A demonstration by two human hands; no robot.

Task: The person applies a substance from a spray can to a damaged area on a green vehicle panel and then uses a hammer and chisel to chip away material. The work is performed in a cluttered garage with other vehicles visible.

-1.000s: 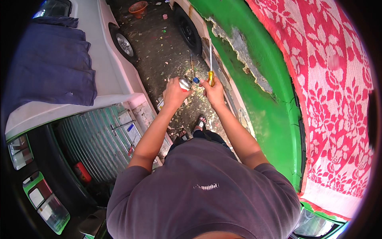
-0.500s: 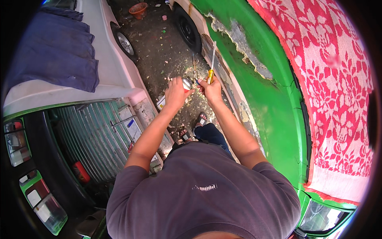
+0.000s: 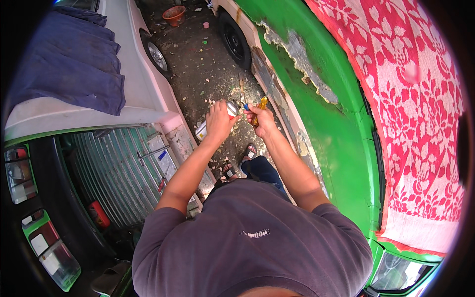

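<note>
My left hand [image 3: 217,121] is closed round a spray can [image 3: 200,130], pale-bodied with a silver domed end facing my right hand. Most of its body is hidden behind my fingers and wrist. My right hand [image 3: 262,121] grips a screwdriver by its amber handle [image 3: 262,105], the thin shaft pointing away and up. A small blue piece [image 3: 246,106] shows at these fingertips, close to the can's end. In line with it is a narrow, rusty-brown flat blade [image 3: 242,85]; whether the two are joined I cannot tell.
A green vehicle with peeling paint [image 3: 302,59] stands close on my right, partly under a red-and-white floral cloth [image 3: 405,123]. At left is a pale vehicle [image 3: 143,115] with a dark blue cloth [image 3: 74,64]. Paint chips litter the ground; an orange bowl [image 3: 174,17] lies far ahead.
My right hand has turned the screwdriver, so its handle tilts more to the right and its shaft looks shorter. The left hand still holds the can in nearly the same place.
</note>
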